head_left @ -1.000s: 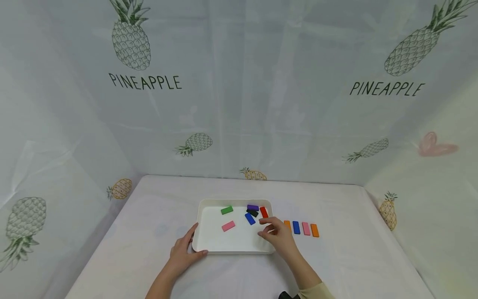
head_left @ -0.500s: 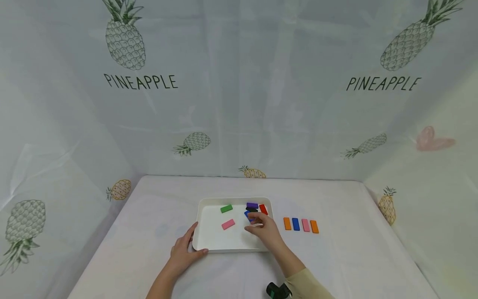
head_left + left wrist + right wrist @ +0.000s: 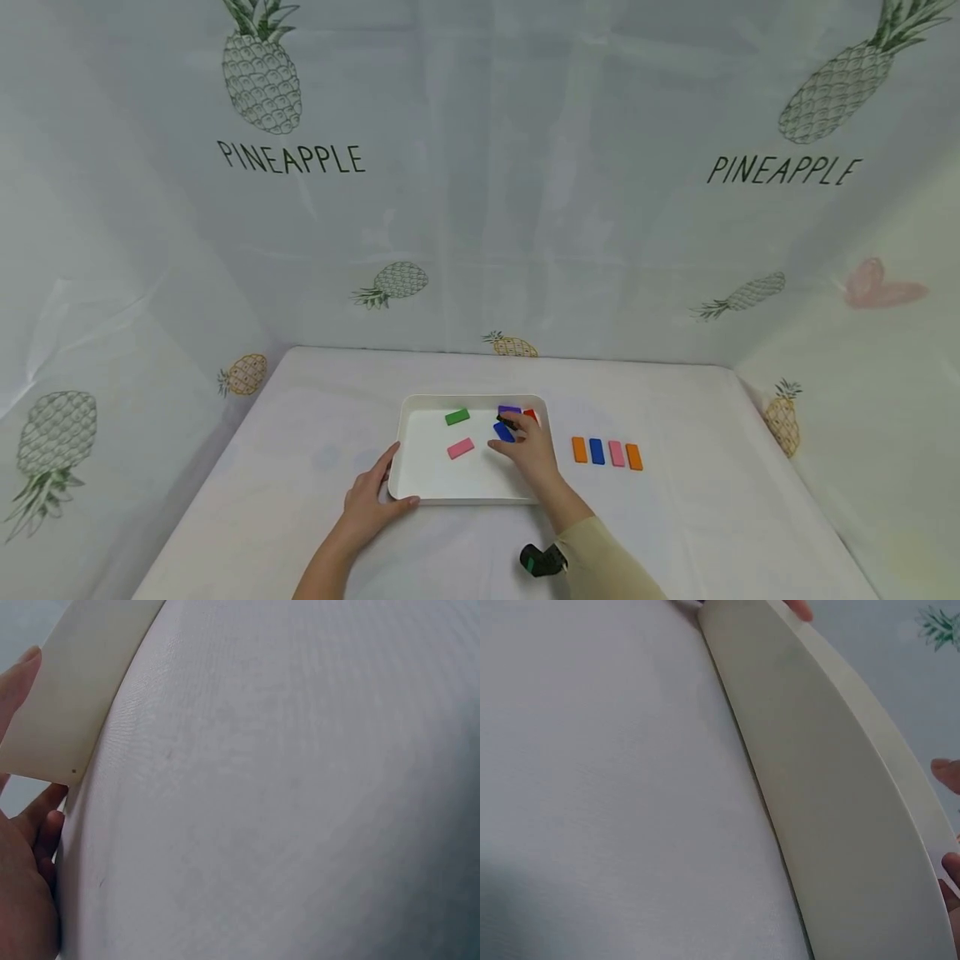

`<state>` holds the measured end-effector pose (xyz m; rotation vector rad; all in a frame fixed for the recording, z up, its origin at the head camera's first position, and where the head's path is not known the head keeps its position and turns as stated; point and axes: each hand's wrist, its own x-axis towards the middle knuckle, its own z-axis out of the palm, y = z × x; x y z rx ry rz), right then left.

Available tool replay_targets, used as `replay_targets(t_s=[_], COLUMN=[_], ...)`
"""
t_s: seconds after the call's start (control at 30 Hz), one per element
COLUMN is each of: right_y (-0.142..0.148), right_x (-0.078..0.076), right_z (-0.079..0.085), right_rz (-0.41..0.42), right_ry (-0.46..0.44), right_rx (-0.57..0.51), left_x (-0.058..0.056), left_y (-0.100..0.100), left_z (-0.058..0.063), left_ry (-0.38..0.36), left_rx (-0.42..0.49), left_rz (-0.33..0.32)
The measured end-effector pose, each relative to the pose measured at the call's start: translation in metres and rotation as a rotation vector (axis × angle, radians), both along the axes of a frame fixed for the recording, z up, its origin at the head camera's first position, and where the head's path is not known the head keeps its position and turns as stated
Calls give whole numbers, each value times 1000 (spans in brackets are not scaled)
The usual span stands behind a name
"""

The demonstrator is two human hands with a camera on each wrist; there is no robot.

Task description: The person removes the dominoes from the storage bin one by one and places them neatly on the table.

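Observation:
A shallow white tray (image 3: pixel 450 482) lies on the table with small flat rectangular blocks in it: a green block (image 3: pixel 457 416), a pink block (image 3: pixel 461 448), a blue block (image 3: pixel 503 432), a purple block (image 3: pixel 509 409), a black one and a red block (image 3: pixel 531 414). My left hand (image 3: pixel 369 506) holds the tray's front left corner, thumb on the front wall (image 3: pixel 75 705) and fingers at the left side. Over the tray's right part hovers my right hand (image 3: pixel 531 450), thumb and fingers apart around the blue block. It partly covers the black and red blocks.
Right of the tray, a row of blocks lies on the white cloth: an orange block (image 3: pixel 579 450), a blue one (image 3: pixel 596 452), a pink one (image 3: pixel 616 453) and another orange one (image 3: pixel 634 457). A black device (image 3: pixel 542 560) sits at my right wrist. Pineapple-printed curtains surround the table.
My right hand has moved left and farther into the tray, from its right edge to the blue and black blocks. The left hand stays at the tray's corner.

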<state>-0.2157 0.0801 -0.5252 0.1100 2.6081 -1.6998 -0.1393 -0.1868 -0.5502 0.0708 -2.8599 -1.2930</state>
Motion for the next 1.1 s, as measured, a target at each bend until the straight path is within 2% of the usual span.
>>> replay_targets(t_s=[0.13,0.37,0.63,0.8,0.9,1.1], right_y=[1,5,6,4,2,0], right_x=[-8,-22,-22,-17,-15,-9], right_z=[-1,-4,-10,-6,-6,-3], right_rz=[-6,46,123,156,186,264], right_ry=[30,89,155,71,4,-42], right_rx=[48,186,323,314,266,204], left_x=[0,0,0,0,0,0], left_y=[1,2,4,2,0,-1], left_z=[1,0,1,0,-1,0], left_ry=[13,24,25,32,31,25], left_rx=[-5,-5,-6,-10,-16,-14], left_rz=[-8,-19,-17,-16,-13,-10])
